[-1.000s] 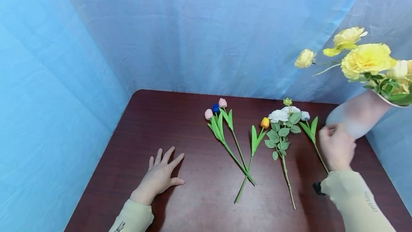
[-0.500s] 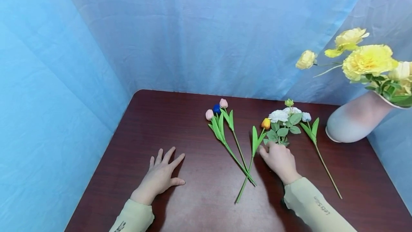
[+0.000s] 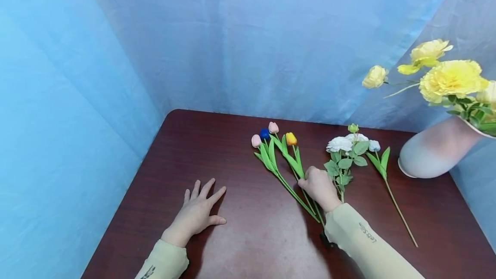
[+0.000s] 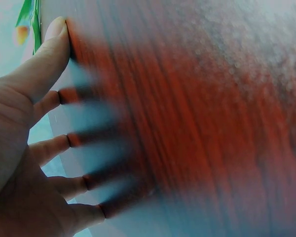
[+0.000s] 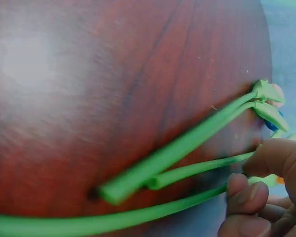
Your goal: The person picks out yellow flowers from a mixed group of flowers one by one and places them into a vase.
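Observation:
My right hand (image 3: 319, 187) pinches the green stem of an orange-yellow tulip (image 3: 291, 138) just below its leaves. In the right wrist view that stem (image 5: 138, 221) runs out from between thumb and fingers. Alongside it on the table lie a pink tulip (image 3: 256, 141), a blue tulip (image 3: 264, 134) and a second pink tulip (image 3: 273, 127), their heads pointing to the back. My left hand (image 3: 193, 215) rests on the tabletop with fingers spread, holding nothing. Right of my right hand, a white flower spray (image 3: 339, 144) with grey-green leaves is partly hidden by that hand.
A pale blue tulip (image 3: 374, 145) lies toward the right. Beyond it, a pink-and-white vase (image 3: 432, 150) holds yellow flowers (image 3: 451, 81) that spread out above the table's right side. Blue cloth (image 3: 271, 46) hangs behind the dark wooden table (image 3: 186, 141) and on its left.
From beside the vase, my right hand has moved left and taken the orange-yellow tulip by its stem. That tulip has shifted left, next to the pink and blue ones. My left hand stays put.

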Demonstrator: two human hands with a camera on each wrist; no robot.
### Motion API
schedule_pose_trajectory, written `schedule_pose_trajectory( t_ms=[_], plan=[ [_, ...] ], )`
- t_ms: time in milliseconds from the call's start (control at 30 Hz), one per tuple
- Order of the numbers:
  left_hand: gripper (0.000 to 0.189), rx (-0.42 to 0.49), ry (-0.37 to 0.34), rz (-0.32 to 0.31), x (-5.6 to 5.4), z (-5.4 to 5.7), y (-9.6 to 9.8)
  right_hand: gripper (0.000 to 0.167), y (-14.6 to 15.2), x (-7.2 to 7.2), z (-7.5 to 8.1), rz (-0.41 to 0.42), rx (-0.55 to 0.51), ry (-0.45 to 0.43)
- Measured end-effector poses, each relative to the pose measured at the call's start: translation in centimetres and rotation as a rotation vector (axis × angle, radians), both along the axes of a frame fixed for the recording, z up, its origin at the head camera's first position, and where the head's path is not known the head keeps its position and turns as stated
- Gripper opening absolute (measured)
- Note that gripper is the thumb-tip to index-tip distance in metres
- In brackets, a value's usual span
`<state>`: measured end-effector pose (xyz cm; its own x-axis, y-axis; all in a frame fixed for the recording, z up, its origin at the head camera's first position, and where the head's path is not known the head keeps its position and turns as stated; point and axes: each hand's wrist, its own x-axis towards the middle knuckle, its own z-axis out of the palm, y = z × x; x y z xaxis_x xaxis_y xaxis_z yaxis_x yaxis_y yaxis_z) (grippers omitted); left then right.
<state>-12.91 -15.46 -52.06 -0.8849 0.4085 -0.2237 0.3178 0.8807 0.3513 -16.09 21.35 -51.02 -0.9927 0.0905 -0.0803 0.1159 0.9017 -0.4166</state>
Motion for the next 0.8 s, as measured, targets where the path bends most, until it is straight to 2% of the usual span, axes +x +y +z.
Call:
schedule_pose_trajectory(
  t_ms=[100, 200, 367, 433, 567, 633, 700, 800],
  plan=[
    [0.086, 0.007, -0.006, 0.002, 0.1, 0.0, 0.0, 0.026, -0.3, -0.4, 1.0, 0.030, -0.018, 0.076],
    [0.086, 0.002, -0.010, 0.009, 0.1, 0.1, 0.0, 0.012, -0.7, -0.8, 2.0, 0.100, -0.033, 0.204],
    [0.087, 0.001, -0.014, 0.016, 0.1, -0.1, 0.0, 0.008, -1.3, -1.4, 4.4, 0.231, -0.075, 0.413],
    [0.087, 0.003, -0.012, 0.015, 0.1, -0.1, 0.0, 0.010, -1.3, -1.3, 5.5, 0.292, -0.048, 0.507],
    [0.087, 0.011, -0.019, 0.014, 0.2, 0.0, 0.1, 0.019, -0.5, -0.9, 8.0, 0.436, 0.087, 0.733],
    [0.087, 0.012, -0.024, 0.013, 0.2, 0.0, 0.1, 0.014, 0.2, -0.7, 9.3, 0.488, 0.152, 0.825],
    [0.086, 0.015, -0.026, 0.013, 0.2, 0.1, 0.1, 0.012, 1.0, -0.4, 10.6, 0.525, 0.191, 0.904],
    [0.087, 0.017, -0.023, 0.012, 0.2, 0.2, 0.2, 0.024, 2.1, 0.1, 12.4, 0.547, 0.220, 1.030]
  ],
)
